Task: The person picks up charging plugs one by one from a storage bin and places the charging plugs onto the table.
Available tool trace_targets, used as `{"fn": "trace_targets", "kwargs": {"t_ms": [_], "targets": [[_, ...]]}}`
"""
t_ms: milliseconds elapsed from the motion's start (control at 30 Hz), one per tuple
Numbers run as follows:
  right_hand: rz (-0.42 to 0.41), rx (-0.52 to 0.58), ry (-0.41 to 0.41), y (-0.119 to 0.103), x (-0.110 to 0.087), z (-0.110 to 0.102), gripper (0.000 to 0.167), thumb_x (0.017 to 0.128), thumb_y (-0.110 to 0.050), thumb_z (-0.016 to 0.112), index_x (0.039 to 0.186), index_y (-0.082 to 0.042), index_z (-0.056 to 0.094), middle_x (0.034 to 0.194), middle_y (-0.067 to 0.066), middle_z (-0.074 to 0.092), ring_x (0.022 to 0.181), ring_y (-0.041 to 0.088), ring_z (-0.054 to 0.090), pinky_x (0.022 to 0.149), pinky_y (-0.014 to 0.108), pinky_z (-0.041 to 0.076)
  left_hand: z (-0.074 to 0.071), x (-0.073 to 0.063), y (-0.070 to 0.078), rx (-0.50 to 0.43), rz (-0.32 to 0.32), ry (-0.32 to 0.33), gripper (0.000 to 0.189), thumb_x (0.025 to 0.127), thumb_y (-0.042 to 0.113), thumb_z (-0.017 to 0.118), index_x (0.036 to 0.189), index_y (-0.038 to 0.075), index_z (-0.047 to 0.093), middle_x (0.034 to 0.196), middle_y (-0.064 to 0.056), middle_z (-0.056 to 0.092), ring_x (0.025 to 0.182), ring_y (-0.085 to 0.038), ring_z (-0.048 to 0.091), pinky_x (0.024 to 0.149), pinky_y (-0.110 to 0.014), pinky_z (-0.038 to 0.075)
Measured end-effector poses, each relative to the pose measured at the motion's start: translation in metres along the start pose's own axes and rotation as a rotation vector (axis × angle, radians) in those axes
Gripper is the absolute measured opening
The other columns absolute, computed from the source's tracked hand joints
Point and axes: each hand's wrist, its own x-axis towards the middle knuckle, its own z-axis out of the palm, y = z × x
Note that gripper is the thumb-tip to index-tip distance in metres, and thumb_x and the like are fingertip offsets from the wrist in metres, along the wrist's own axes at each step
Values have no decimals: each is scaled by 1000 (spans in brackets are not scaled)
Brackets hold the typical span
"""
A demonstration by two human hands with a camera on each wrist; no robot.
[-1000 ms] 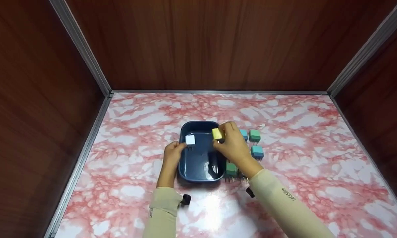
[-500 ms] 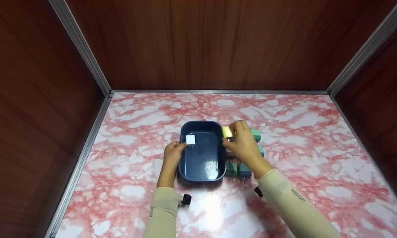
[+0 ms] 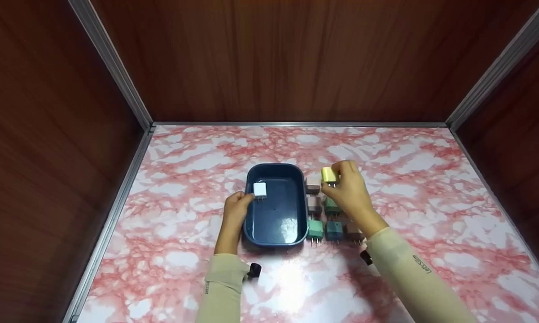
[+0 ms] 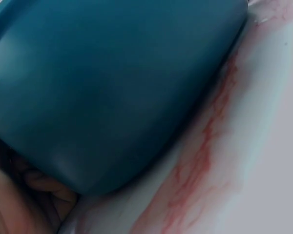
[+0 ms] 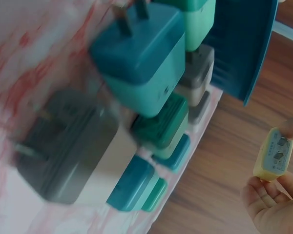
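My left hand (image 3: 237, 205) grips the left rim of a dark blue plastic bin (image 3: 304, 202). The thumb lies over the edge, and curled fingers (image 4: 51, 187) show against the outer wall in the left wrist view. Inside the bin, beside the thumb tip, is a white plug charger (image 3: 260, 189) with its prongs toward me. My right hand (image 3: 351, 190) pinches a yellow plug charger (image 3: 329, 175) between thumb and fingertips, raised over the far end of the charger rows. Two flat prongs show on the yellow charger (image 5: 275, 155) in the right wrist view.
Right of the bin, several chargers stand in rows on the red-and-white marbled table (image 3: 197, 157): a light green one (image 3: 315, 229), a blue one (image 3: 335, 230) and a brownish one (image 3: 313, 205) among them. Brown wood panels (image 3: 296, 63) enclose the table at the back and sides.
My right hand has carried the yellow charger rightward from above the bin to above the charger rows. The left hand, the bin and the white charger have stayed put.
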Motion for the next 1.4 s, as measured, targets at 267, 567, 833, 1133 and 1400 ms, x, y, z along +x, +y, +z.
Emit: {"fn": "trace_targets", "kwargs": {"t_ms": [267, 567, 833, 1133, 1400], "targets": [[23, -22, 8, 12, 3, -11, 49, 82, -19, 79, 119, 0, 53, 114, 16, 50, 97, 32, 53, 85, 47, 50, -3, 1, -1, 24, 13, 7, 39, 85, 14, 69, 57, 17, 41, 55, 9, 33, 55, -12, 32, 53, -25, 25], [78, -15, 16, 27, 5, -22, 50, 84, -20, 79, 121, 1, 53, 116, 17, 50, 100, 31, 52, 86, 46, 49, -4, 0, -2, 31, 21, 8, 40, 84, 13, 69, 57, 17, 40, 56, 9, 32, 56, -12, 31, 53, -26, 24], [92, -21, 19, 39, 6, -31, 50, 84, -17, 77, 123, 4, 54, 118, 20, 50, 99, 33, 53, 85, 47, 49, -3, 1, -1, 15, 10, 6, 38, 84, 13, 69, 57, 17, 42, 55, 9, 33, 56, -12, 32, 53, -26, 25], [136, -44, 17, 57, 7, -38, 52, 85, -17, 75, 126, 6, 53, 121, 22, 51, 103, 35, 54, 90, 51, 50, -3, 1, 0, 34, 20, 4, 40, 84, 13, 69, 57, 17, 40, 54, 9, 32, 55, -12, 32, 52, -26, 25], [192, -56, -2, 76, 7, -41, 54, 87, -20, 74, 129, 6, 52, 124, 23, 50, 107, 37, 55, 94, 53, 49, -1, 1, 0, 17, 3, -3, 39, 85, 13, 69, 59, 16, 40, 56, 8, 32, 55, -11, 32, 52, -26, 26]]}}
